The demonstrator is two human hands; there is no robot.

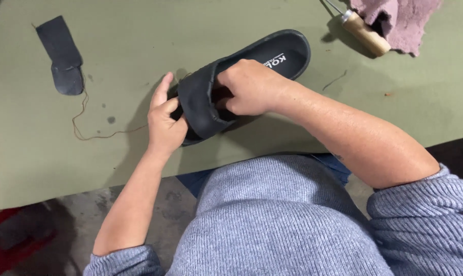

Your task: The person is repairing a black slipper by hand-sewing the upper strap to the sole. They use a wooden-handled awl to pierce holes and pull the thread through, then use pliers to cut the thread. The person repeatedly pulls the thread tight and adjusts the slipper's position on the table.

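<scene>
Right hand (249, 87) has its fingers tucked under the strap of the black slide sandal (241, 82), clamped on it; left hand (165, 120) pinches the strap's outer edge, thumb up. The sandal lies mid-table on the olive-green table (139, 41), heel toward 2 o'clock. At 10 o'clock a dark leather piece (63, 53); at 1 o'clock a wooden-handled awl (364, 31) beside a pink rag (405, 20); brown thread (83, 122) at 9 o'clock

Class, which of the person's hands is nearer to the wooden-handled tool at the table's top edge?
Right. The right hand, tucked inside the black slipper, lies closer to the wooden-handled tool; the left hand grips the slipper's far side.
</scene>
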